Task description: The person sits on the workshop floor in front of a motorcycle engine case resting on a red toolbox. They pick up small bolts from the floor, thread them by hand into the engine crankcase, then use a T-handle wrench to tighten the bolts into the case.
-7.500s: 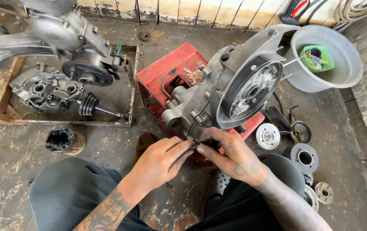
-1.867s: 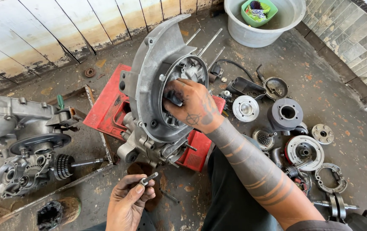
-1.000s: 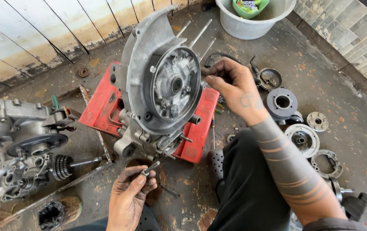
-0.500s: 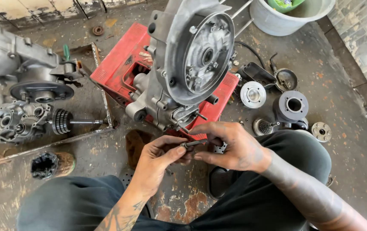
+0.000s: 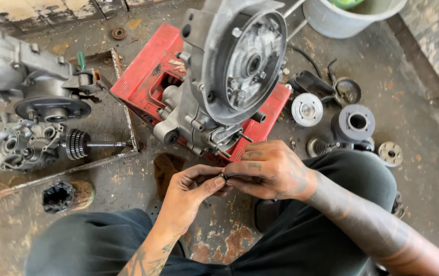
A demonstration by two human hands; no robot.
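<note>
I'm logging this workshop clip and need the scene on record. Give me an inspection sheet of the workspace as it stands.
Surface: stained, rusty concrete floor.
Job's things: small dark part pinched between both hands; grey engine casing resting on a red crate.
Clutter: round metal parts on the right; gear shaft and a second engine block on the left; black cup.
Grippers: left hand and right hand meet at the part.
Cables: black cable behind the casing.
Surroundings: grey basin, tiled wall on the right.
</note>
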